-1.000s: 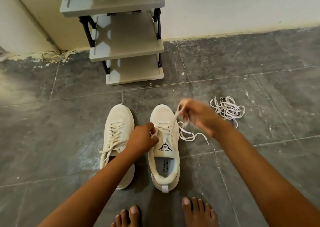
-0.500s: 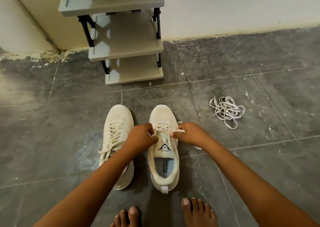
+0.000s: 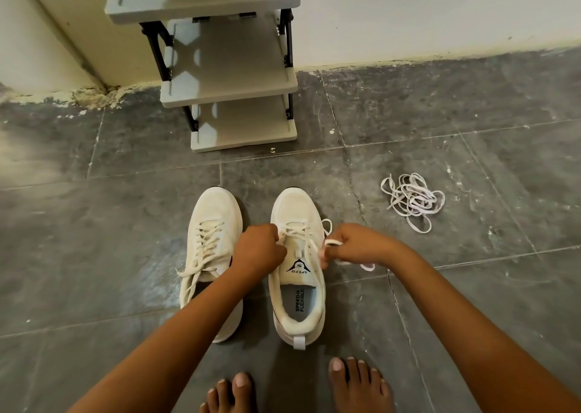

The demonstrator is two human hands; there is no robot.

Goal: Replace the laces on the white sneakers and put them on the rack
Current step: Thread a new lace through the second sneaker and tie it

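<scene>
Two white sneakers stand side by side on the grey tiled floor, toes pointing at the rack. The left sneaker is fully laced, its lace ends lying loose. At the right sneaker, my left hand pinches the lace on the left side of the eyelets. My right hand grips the other lace end at the shoe's right side, and part of that lace trails on the floor under my wrist.
A grey shoe rack with black posts stands against the wall straight ahead of the sneakers. A tangled pile of white laces lies on the floor to the right. My bare feet are just behind the shoes.
My right hand, raised above the toe pulling the lace a second ago, has come down to the right side of the right sneaker. My left hand stayed at the eyelets.
</scene>
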